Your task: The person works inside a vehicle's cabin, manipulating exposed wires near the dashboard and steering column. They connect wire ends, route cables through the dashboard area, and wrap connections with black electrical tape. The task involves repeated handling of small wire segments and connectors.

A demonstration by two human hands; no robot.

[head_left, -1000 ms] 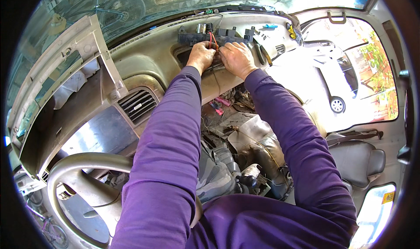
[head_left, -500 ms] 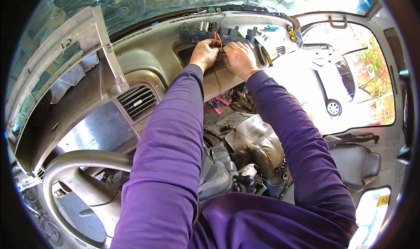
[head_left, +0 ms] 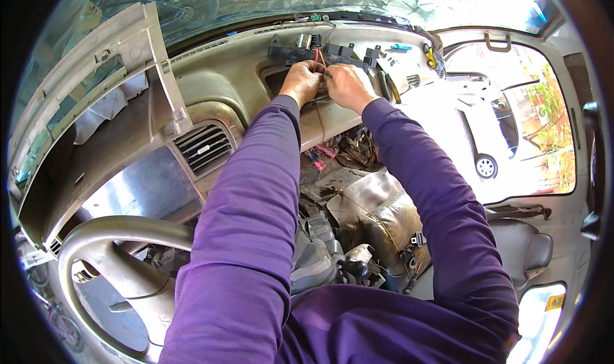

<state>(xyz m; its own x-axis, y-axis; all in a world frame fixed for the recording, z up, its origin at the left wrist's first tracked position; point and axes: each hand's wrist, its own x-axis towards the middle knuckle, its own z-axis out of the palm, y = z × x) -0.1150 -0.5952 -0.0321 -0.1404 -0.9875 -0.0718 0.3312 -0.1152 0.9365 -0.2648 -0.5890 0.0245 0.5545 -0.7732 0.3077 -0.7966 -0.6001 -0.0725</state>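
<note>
Above the dashboard (head_left: 220,73) of a vehicle, my left hand (head_left: 302,83) and my right hand (head_left: 349,86) come together with fingertips nearly touching. A red wire (head_left: 316,56) and an orange wire (head_left: 323,60) run down from a black relay holder (head_left: 285,53) into the fingers of my left hand. My right hand is closed in a pinch beside them; whatever lies between its fingertips is too small to make out. A silver cylindrical part (head_left: 304,41) sits on the holder, which rests on top of the dashboard behind both hands.
The steering wheel (head_left: 128,228) is at lower left, below a loosened instrument trim panel (head_left: 131,41). A blue-handled tool (head_left: 401,47) and a yellow-and-black tool (head_left: 430,57) lie on the dashboard's right end. Loose wiring and debris surround the seat (head_left: 384,210). A headrest (head_left: 532,247) stands at right.
The whole view has shifted slightly. My hands stay together at the wires, and my right hand has turned a little, its fingertips closer to the left ones.
</note>
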